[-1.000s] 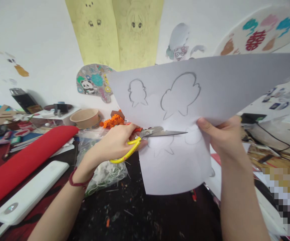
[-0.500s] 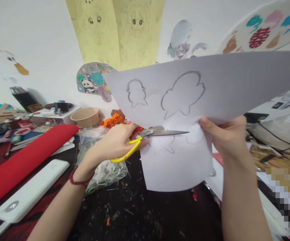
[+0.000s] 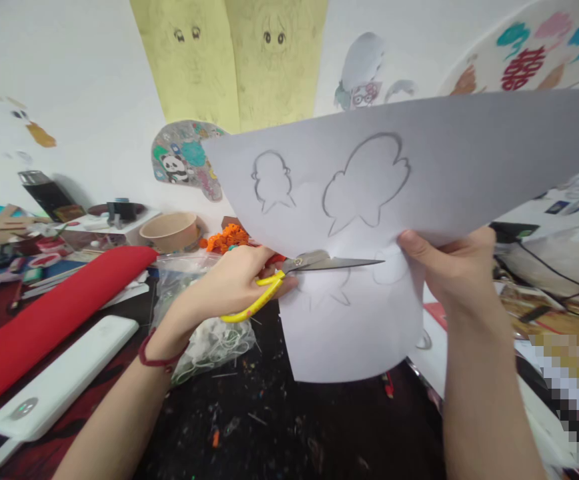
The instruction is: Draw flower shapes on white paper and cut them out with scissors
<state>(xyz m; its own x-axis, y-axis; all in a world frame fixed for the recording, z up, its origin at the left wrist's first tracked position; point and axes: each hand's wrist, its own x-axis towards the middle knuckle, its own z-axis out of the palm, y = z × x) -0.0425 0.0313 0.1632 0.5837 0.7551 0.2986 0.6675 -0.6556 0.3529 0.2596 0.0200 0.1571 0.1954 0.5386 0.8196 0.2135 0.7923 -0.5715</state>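
Note:
Fingers of my left hand (image 3: 237, 280) are wrapped round the handles of yellow-handled scissors (image 3: 257, 303). One blade lies across the front of a white paper (image 3: 289, 193), pointing right, and the paper is cut in from its left edge there. My right hand (image 3: 444, 267) pinches the paper at its right side, thumb on the front, other fingers hidden behind. Pencil outlines of rounded shapes with pointed ends show on the upper part, and fainter ones sit below the blade.
A clear plastic bag (image 3: 214, 350) with white and green bits lies behind my left wrist. To the left are a white power bank (image 3: 69, 377) and a long red object (image 3: 64, 320). A beige bowl (image 3: 169, 231) stands by the wall, near orange material (image 3: 227, 238).
The upper part of the paper has risen slightly in view, and the blade tip has shifted a little to the right. Both hands keep their hold.

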